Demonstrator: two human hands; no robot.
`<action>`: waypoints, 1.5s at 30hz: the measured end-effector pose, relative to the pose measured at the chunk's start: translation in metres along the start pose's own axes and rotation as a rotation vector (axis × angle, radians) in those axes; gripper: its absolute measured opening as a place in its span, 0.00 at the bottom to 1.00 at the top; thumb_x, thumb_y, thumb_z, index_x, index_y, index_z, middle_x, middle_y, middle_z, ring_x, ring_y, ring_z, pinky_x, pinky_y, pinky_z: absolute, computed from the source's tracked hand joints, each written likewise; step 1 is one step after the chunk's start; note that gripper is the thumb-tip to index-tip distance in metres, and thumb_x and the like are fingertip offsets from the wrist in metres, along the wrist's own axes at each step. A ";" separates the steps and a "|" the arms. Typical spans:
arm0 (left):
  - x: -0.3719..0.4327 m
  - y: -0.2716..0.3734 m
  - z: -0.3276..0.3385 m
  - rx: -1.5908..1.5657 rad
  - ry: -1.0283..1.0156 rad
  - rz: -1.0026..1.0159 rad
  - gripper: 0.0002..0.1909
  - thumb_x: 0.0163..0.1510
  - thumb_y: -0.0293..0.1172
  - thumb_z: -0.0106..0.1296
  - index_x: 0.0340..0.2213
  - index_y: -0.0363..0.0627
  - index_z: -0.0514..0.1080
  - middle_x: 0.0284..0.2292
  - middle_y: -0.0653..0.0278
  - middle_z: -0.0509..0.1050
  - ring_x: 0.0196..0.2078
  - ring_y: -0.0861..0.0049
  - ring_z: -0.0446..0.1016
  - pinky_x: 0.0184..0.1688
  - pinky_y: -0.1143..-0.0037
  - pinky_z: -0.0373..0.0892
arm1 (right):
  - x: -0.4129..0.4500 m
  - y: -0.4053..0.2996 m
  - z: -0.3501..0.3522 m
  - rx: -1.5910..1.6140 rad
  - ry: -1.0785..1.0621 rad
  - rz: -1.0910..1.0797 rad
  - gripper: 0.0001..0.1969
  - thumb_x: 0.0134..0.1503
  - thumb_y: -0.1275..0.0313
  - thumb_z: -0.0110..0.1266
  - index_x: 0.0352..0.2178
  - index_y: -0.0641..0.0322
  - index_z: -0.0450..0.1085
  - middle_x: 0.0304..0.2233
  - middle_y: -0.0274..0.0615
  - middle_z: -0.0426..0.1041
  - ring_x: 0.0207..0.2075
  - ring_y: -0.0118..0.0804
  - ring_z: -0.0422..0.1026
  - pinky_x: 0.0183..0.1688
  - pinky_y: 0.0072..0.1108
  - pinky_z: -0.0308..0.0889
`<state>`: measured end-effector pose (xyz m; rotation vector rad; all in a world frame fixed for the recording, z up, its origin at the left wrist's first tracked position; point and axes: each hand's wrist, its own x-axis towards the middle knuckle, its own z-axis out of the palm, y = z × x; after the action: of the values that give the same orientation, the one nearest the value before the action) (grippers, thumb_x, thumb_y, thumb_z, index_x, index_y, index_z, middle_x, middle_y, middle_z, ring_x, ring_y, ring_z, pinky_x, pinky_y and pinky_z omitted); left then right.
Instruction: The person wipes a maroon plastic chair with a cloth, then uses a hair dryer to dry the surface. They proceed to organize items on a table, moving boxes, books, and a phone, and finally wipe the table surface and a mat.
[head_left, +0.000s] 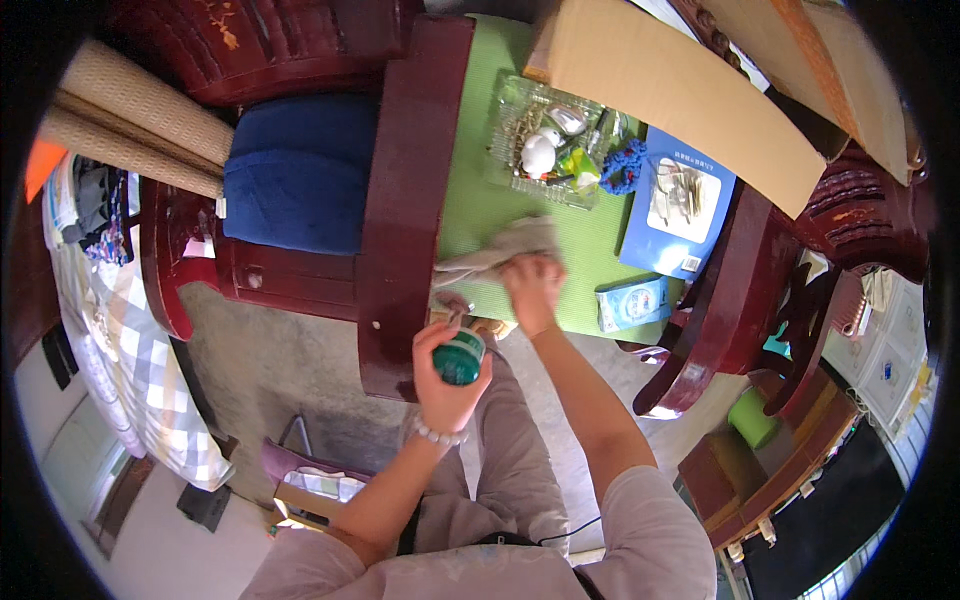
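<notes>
My left hand (450, 397) is wrapped around a green container (459, 358) with a pale rim, held off the near edge of the green mat (480, 202). Beneath my right hand (534, 289) is a greyish-beige cloth (510, 244), bunched on the mat. This hand is blurred. Beyond the cloth stands a clear plastic basket (506, 172) with a white figurine (538, 152), a yellow-green packet (581, 169) and other small items. A light-blue pack (634, 304) lies at the mat's near right corner.
A blue book (667, 232) lies right of the basket, beside a blue beaded loop (624, 166). A large cardboard box (675, 90) occupies the far right. Dark wooden armchairs flank the mat; a navy cushion (300, 176) rests on the left one. Behind on the right is a green bin (752, 420).
</notes>
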<state>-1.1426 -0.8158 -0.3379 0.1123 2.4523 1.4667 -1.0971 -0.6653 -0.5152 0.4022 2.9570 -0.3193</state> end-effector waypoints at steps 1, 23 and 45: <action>0.003 -0.005 0.014 0.013 -0.047 -0.002 0.28 0.35 0.23 0.64 0.40 0.43 0.64 0.42 0.56 0.67 0.45 0.65 0.68 0.49 0.69 0.64 | -0.005 0.022 0.010 -0.116 0.076 0.165 0.14 0.50 0.67 0.49 0.40 0.45 0.70 0.47 0.34 0.65 0.51 0.47 0.59 0.49 0.47 0.54; 0.070 -0.072 0.224 0.542 -0.559 0.596 0.35 0.30 0.34 0.69 0.44 0.54 0.67 0.44 0.61 0.64 0.49 0.61 0.63 0.49 0.62 0.61 | -0.165 0.018 -0.082 1.070 0.264 0.842 0.15 0.38 0.80 0.53 0.33 0.68 0.67 0.33 0.46 0.68 0.36 0.46 0.68 0.44 0.27 0.63; 0.092 -0.084 0.197 0.412 -0.638 0.506 0.27 0.37 0.19 0.55 0.44 0.44 0.70 0.43 0.60 0.69 0.48 0.58 0.64 0.49 0.65 0.65 | -0.012 0.068 -0.027 0.624 0.633 0.765 0.17 0.49 0.71 0.60 0.40 0.66 0.66 0.44 0.54 0.61 0.44 0.57 0.62 0.49 0.39 0.59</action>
<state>-1.1693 -0.6692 -0.5177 1.1583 2.1994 0.8399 -1.0701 -0.5985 -0.4998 1.9305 2.8300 -1.1637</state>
